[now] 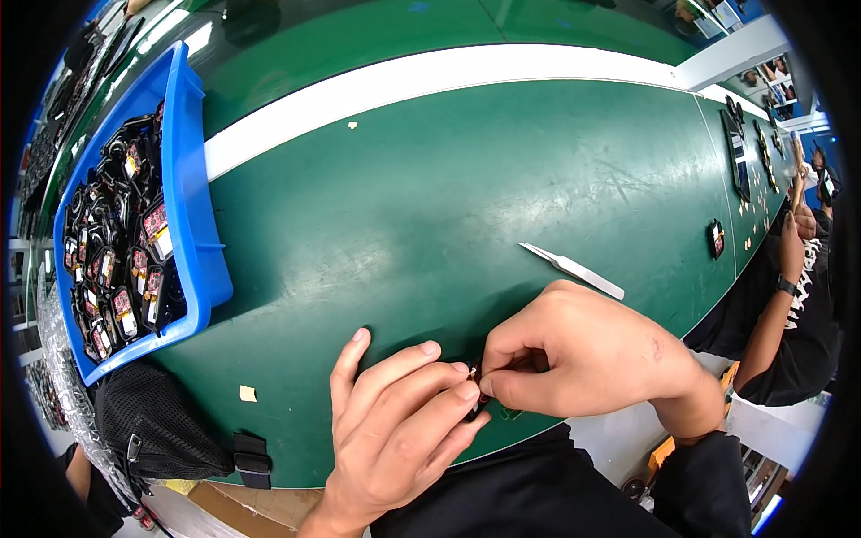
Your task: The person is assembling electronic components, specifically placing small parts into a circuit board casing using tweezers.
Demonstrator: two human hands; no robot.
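Near the front edge of the table, my left hand (395, 426) holds a small black electronic device (474, 412) between its fingers. Most of the device is hidden; a dark casing with a bit of red and gold shows between my fingertips. From the right, my right hand (592, 354) comes in with thumb and index finger pinched together at the device's edge. What this pinch holds is too small to make out. A pair of silver tweezers (578, 272) lies on the green table (404, 197) just beyond my right hand.
At the left stands a blue bin (199, 206) full of black devices with red boards. Next to it lie a black mesh bag (152, 421) and a small yellowish piece (247, 394). Another device (716, 239) lies at the right, near a co-worker's arm (771, 332).
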